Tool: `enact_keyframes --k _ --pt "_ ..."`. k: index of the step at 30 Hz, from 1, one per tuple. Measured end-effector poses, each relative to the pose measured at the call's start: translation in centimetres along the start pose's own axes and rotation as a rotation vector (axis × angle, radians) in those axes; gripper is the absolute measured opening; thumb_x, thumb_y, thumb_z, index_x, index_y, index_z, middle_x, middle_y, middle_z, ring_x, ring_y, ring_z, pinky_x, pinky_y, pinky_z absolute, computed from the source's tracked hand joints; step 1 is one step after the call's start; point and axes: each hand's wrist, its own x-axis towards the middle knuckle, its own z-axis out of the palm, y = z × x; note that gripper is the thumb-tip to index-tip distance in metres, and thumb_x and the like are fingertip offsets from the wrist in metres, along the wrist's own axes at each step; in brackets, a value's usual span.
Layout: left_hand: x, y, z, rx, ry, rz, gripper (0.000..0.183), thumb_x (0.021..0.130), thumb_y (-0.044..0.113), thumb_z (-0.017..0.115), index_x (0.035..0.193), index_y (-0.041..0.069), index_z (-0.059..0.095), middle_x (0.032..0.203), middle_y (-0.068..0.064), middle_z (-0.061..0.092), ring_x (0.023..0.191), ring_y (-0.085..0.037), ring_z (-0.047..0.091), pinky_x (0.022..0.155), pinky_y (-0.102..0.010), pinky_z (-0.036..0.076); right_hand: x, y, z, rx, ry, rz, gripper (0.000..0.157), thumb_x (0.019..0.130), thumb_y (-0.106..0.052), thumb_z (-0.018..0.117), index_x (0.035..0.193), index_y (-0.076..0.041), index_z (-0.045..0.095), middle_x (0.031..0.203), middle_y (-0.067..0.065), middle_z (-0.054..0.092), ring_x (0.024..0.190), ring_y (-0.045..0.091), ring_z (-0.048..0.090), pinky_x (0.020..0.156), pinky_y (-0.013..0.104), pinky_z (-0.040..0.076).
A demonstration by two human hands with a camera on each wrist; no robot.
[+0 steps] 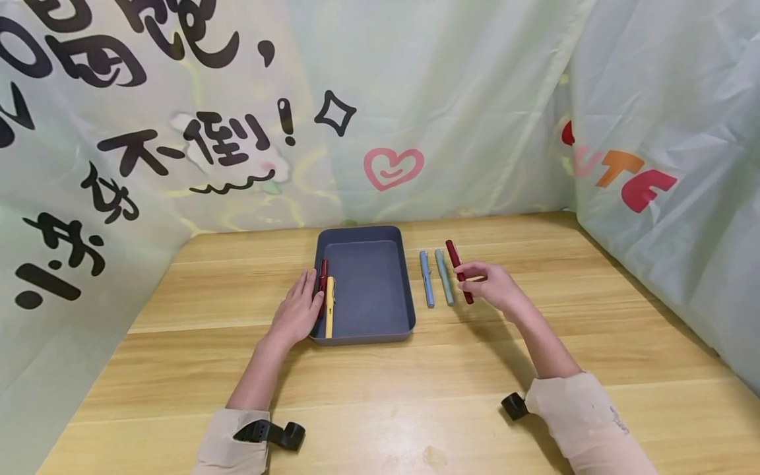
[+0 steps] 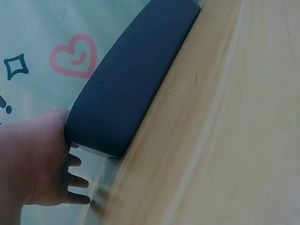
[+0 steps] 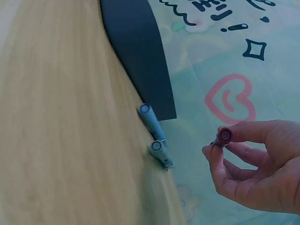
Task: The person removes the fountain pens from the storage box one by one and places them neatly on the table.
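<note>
My left hand (image 1: 297, 309) rests along the left wall of a dark blue-grey tray (image 1: 363, 341), its thumb over the rim and its fingers straight. Just inside that wall lie a dark red pen (image 1: 324, 266), partly covered by the hand, and a yellow pen (image 1: 329, 313). Right of the tray, my right hand (image 1: 491, 287) pinches another dark red pen (image 1: 452, 252) between thumb and fingers; in the right wrist view this pen (image 3: 225, 136) points end-on at the camera. Beside it on the table are a blue pen (image 1: 427, 284) and a grey-green pen (image 1: 444, 280), roughly parallel.
Everything stands on a light wooden table (image 1: 380, 402). A printed curtain (image 1: 475, 119) with a pink heart and black lettering hangs behind its back edge and along both sides. Each sleeve carries a black wrist camera, one of them the left camera (image 1: 273, 434).
</note>
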Motion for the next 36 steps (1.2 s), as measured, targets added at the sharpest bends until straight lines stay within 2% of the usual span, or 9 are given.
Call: enact_keyframes --k 8,13,21,32,36 --pt "0.0 0.0 0.0 0.001 0.002 0.004 0.057 0.101 0.032 0.024 0.148 0.008 0.005 0.151 -0.017 0.002 0.134 -0.038 0.010 0.100 -0.059 0.019 0.5 1.2 0.0 0.000 0.032 -0.013 0.036 0.086 0.003 0.054 0.121 0.012 0.051 0.116 0.030 0.053 0.095 0.031 0.057 0.075 0.034 0.050" --pt "0.1 0.0 0.0 0.002 0.006 0.004 0.057 0.101 0.032 0.024 0.148 0.008 0.005 0.151 -0.016 0.002 0.134 -0.038 0.011 0.101 -0.058 0.019 0.8 1.8 0.1 0.002 0.050 0.015 0.035 0.087 0.003 0.055 0.121 0.012 0.051 0.115 0.030 0.054 0.095 0.032 0.057 0.073 0.031 0.049" --pt "0.0 0.0 0.0 -0.002 0.009 0.003 0.057 0.101 0.032 0.025 0.149 0.009 0.005 0.151 -0.017 0.002 0.134 -0.039 0.011 0.101 -0.058 0.019 1.1 2.4 0.2 -0.027 0.080 0.058 0.035 0.089 -0.001 0.055 0.122 0.008 0.052 0.114 0.027 0.054 0.095 0.032 0.057 0.074 0.033 0.048" --pt "-0.1 0.1 0.0 0.000 0.009 -0.001 0.056 0.101 0.031 0.025 0.148 0.008 0.006 0.151 -0.018 0.003 0.134 -0.038 0.011 0.101 -0.058 0.019 1.6 3.5 0.2 -0.073 0.108 0.086 0.033 0.089 -0.006 0.056 0.121 0.004 0.055 0.110 0.024 0.056 0.088 0.028 0.055 0.065 0.029 0.046" --pt "-0.1 0.1 0.0 0.001 0.012 0.001 0.056 0.101 0.030 0.026 0.148 0.007 0.006 0.151 -0.018 0.004 0.134 -0.039 0.011 0.101 -0.058 0.019 1.5 3.6 0.2 -0.099 0.121 0.089 0.033 0.090 -0.008 0.056 0.121 0.003 0.055 0.111 0.024 0.057 0.092 0.029 0.055 0.069 0.032 0.045"
